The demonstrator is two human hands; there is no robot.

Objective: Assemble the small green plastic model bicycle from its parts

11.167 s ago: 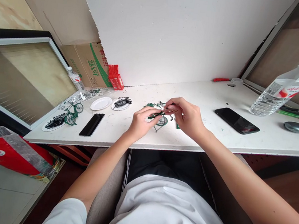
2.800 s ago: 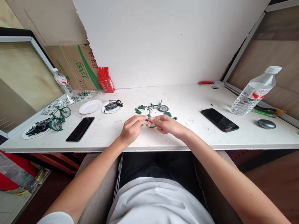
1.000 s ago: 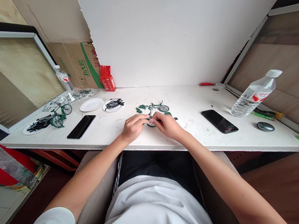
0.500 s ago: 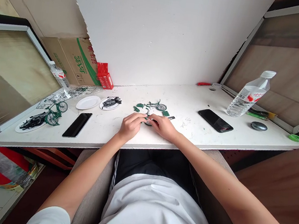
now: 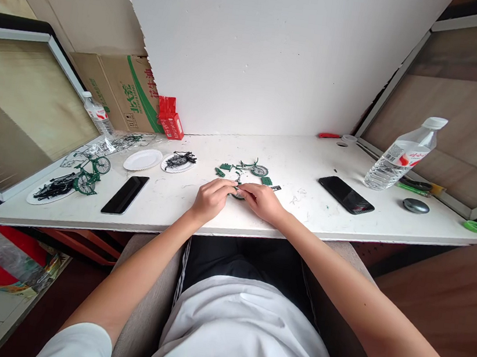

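My left hand (image 5: 213,198) and my right hand (image 5: 263,201) meet over the front middle of the table, fingers closed on a small green toy bicycle part with a spoked wheel (image 5: 238,195). Much of this piece is hidden behind my fingers. Just beyond my hands lies a green toy bicycle frame (image 5: 245,165) with one wheel (image 5: 259,170). Small green pieces (image 5: 220,172) are beside it, and another green piece (image 5: 267,180) sits to the right. A thin black part (image 5: 275,188) lies close to my right hand.
Left on the white table (image 5: 165,204) are a phone (image 5: 125,195), a bare paper plate (image 5: 143,159), a plate of black parts (image 5: 179,162) and an assembled green toy bicycle (image 5: 88,175). To the right are another phone (image 5: 346,195), a water bottle (image 5: 404,153) and a grey oval object (image 5: 416,206).
The camera view has shifted slightly. Both hands stay together at the same spot, with only small finger movements around the green bicycle part.
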